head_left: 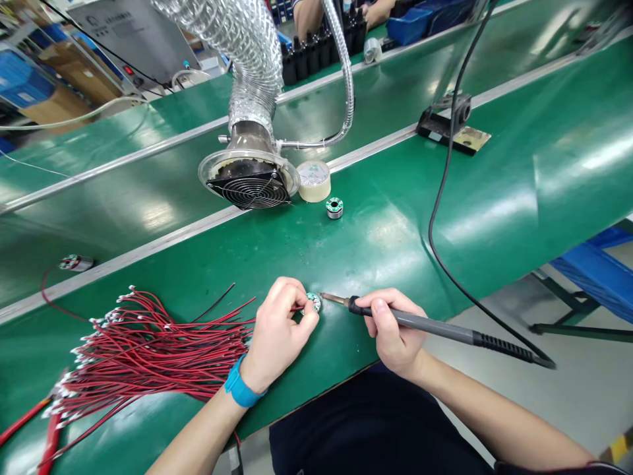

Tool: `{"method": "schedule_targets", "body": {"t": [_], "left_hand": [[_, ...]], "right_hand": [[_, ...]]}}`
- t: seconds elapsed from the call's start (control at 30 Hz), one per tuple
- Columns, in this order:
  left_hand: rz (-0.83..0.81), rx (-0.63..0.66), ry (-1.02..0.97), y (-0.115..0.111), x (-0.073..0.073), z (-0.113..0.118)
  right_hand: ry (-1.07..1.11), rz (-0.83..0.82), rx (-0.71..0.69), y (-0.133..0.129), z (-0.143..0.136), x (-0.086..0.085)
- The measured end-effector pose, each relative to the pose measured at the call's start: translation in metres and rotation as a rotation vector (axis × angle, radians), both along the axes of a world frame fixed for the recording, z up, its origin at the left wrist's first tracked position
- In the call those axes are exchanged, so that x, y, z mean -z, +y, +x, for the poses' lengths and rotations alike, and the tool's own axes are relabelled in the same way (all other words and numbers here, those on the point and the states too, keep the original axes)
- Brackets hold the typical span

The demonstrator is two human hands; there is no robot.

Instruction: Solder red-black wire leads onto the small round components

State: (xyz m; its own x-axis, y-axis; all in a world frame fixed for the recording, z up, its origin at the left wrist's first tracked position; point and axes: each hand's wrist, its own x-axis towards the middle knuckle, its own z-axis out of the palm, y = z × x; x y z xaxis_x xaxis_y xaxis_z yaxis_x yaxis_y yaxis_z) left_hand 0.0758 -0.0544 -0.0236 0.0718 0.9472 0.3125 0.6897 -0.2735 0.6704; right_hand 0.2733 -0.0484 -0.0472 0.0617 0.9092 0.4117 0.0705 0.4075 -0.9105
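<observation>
My left hand (pixel 281 323), with a blue band at the wrist, is closed around the end of a red wire beside a small round green circuit board part (pixel 313 302) on the green bench. My right hand (pixel 398 330) grips a grey soldering iron (pixel 435 326). The iron's tip points left and is at the right edge of the board; whether they touch is hard to tell. Left of my left hand lies a large bundle of red and black wires (pixel 163 349) with white connectors.
A fume duct with fan (pixel 254 188), a tape roll (pixel 315 181) and another round part (pixel 334 208) stand ahead. An iron stand (pixel 457 125) sits back right. Red-handled pliers (pixel 52 439) lie left. The iron's black cable (pixel 432 231) loops at right. A person's hands show behind.
</observation>
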Motion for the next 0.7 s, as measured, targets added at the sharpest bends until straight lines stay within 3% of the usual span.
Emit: {"method": "schedule_targets", "body": {"t": [0.2, 0.4, 0.57, 0.7], "left_hand": [[-0.027, 0.011, -0.001, 0.0, 0.0, -0.001], [-0.048, 0.02, -0.001, -0.001, 0.0, -0.003], [-0.046, 0.017, 0.066, -0.003, -0.001, -0.003], [-0.069, 0.055, 0.417, -0.007, -0.012, -0.004]], "right_hand": [[-0.036, -0.032, 0.029, 0.014, -0.003, 0.001], [-0.25, 0.123, 0.033, 0.091, -0.005, -0.015], [-0.422, 0.23, 0.072, 0.163, -0.017, 0.006], [-0.497, 0.235, 0.024, 0.187, -0.021, 0.021]]}}
